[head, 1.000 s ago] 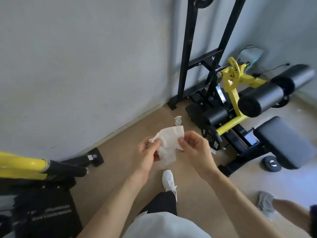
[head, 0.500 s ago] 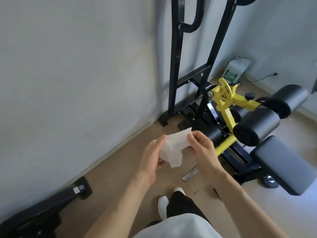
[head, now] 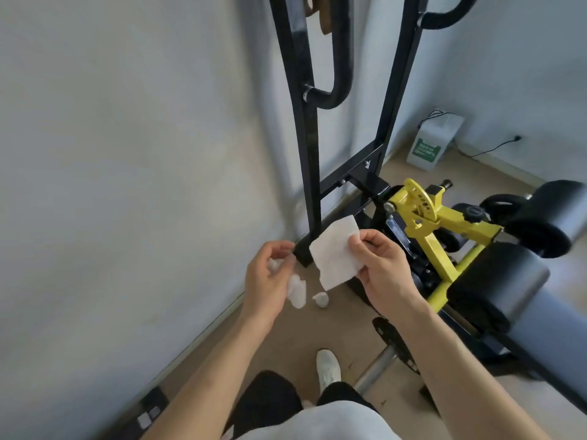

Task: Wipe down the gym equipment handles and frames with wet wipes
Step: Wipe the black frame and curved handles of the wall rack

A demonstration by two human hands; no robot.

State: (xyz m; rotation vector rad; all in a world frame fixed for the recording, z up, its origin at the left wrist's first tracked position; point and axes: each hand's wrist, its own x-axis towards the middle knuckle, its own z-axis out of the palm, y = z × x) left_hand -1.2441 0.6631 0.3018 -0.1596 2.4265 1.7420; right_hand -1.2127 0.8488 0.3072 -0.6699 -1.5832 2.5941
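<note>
Readying, not yet wiping. Pinching a flat wet wipe (head: 336, 252) by its edge with right hand (head: 384, 271), dead centre. Gripping a crumpled wipe (head: 295, 289) in left hand (head: 270, 277), at 8 o'clock of it. Next, probably: press sheet onto black frame upright (head: 309, 154) at 12 o'clock, rub along it.

Tan floor (head: 343, 328) carries the black frame (head: 306, 154), foot against the wall, with the yellow-and-black bench (head: 436, 252) beside it. Crumpled white wad (head: 320, 300) lies near the frame foot. White bag (head: 433, 139) stands in the corner.
</note>
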